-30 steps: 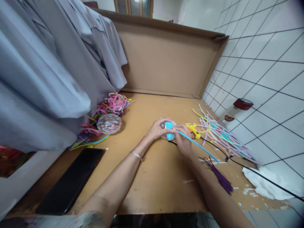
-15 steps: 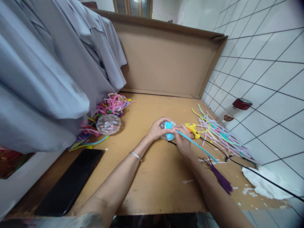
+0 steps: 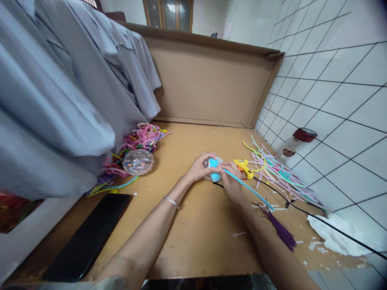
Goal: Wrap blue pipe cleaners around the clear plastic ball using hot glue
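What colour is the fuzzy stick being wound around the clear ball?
Light blue: the pipe cleaner wraps the ball, shown in the head view.

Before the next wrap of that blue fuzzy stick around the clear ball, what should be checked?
1. Left hand steadies the clear ball: ok.
2. Right hand pinches the blue pipe cleaner: ok.
3. Its free tail lies clear of the purple tassel: cannot tell, they look close.
4. Yellow glue gun beside the right hand, nozzle off the fingers: cannot tell.
5. Black cord away from the wrists: ok.
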Available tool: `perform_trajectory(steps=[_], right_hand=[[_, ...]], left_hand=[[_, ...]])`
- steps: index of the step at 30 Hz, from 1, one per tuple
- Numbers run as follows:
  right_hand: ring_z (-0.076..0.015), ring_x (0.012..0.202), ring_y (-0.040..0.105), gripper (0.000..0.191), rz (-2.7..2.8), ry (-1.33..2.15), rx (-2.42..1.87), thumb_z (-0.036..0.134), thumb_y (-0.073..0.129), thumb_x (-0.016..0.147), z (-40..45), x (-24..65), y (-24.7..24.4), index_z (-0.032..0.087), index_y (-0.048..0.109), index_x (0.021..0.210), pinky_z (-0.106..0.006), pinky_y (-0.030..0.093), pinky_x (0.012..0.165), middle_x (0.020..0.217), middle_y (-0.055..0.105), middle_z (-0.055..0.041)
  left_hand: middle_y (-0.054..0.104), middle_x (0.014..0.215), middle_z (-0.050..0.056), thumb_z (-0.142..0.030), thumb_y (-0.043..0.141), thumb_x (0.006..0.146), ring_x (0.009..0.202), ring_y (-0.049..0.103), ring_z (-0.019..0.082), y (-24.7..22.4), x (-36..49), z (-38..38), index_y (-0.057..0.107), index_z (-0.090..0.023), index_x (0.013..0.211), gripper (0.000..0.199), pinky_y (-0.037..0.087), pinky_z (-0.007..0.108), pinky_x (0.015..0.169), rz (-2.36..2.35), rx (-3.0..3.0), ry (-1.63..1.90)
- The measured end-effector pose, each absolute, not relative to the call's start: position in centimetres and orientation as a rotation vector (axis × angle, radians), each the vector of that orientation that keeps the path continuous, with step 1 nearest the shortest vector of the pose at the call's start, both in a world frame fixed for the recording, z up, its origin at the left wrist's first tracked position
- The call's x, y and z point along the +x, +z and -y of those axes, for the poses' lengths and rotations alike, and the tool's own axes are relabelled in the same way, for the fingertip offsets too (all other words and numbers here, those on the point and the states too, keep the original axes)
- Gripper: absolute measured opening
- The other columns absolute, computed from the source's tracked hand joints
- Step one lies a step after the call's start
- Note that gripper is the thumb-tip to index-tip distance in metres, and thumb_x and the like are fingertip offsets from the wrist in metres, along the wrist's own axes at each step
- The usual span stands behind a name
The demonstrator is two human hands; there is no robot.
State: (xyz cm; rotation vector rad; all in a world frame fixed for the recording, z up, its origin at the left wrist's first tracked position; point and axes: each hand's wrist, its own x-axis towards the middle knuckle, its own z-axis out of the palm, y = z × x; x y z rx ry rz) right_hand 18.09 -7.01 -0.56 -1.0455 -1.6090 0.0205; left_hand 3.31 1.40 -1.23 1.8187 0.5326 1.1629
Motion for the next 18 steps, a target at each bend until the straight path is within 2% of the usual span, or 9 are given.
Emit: perform_trajectory(steps=[3,7,10,13,18], right_hand=[[-0.0174,0.084,0.061,0.015,1.615,0.01,-1.044,0.024,0.053,0.092,7.15,18.11,-0.5,0.023,0.067,0.088,-0.034,0.05,0.077,0.086,0.063,-0.0034],[-0.017,0.084,0.06,0.015,1.628,-0.009,-1.055,0.023,0.053,0.092,7.11,18.31,-0.56,0.023,0.067,0.088,-0.033,0.049,0.076,0.087,0.062,-0.0031],[-0.0165,0.084,0.061,0.015,1.619,-0.026,-1.065,0.023,0.053,0.091,7.01,18.42,-0.67,0.022,0.067,0.087,-0.033,0.05,0.077,0.087,0.063,-0.0031],[-0.0167,0.085,0.061,0.014,1.616,-0.042,-1.079,0.024,0.054,0.091,6.94,18.46,-0.78,0.023,0.068,0.089,-0.033,0.05,0.078,0.089,0.063,-0.0039],[-0.0171,0.086,0.061,0.017,1.621,-0.01,-1.096,0.027,0.052,0.093,7.05,18.36,-0.63,0.023,0.068,0.089,-0.034,0.051,0.077,0.09,0.063,-0.005]], left_hand=[[0.058,0.122,0.01,-0.045,0.081,0.064,0.117,0.055,0.026,-1.29,3.2,-1.48,0.062,-0.021,0.104,0.05,0.042,0.042,0.102,-0.529,1.866,1.131],[0.054,0.126,0.011,-0.045,0.088,0.05,0.12,0.052,0.028,-1.35,3.19,-1.58,0.057,-0.022,0.113,0.073,0.041,0.042,0.104,-0.527,1.988,1.09],[0.053,0.126,0.01,-0.045,0.09,0.045,0.121,0.05,0.029,-1.28,3.16,-1.59,0.054,-0.022,0.117,0.083,0.04,0.043,0.106,-0.54,2.074,1.07],[0.053,0.124,0.01,-0.044,0.09,0.046,0.121,0.05,0.029,-1.18,3.07,-1.52,0.053,-0.022,0.118,0.084,0.04,0.044,0.106,-0.547,2.115,1.066],[0.054,0.123,0.009,-0.037,0.087,0.051,0.118,0.052,0.028,-1.14,3.09,-1.28,0.053,-0.023,0.117,0.075,0.041,0.043,0.105,-0.597,2.11,1.069]])
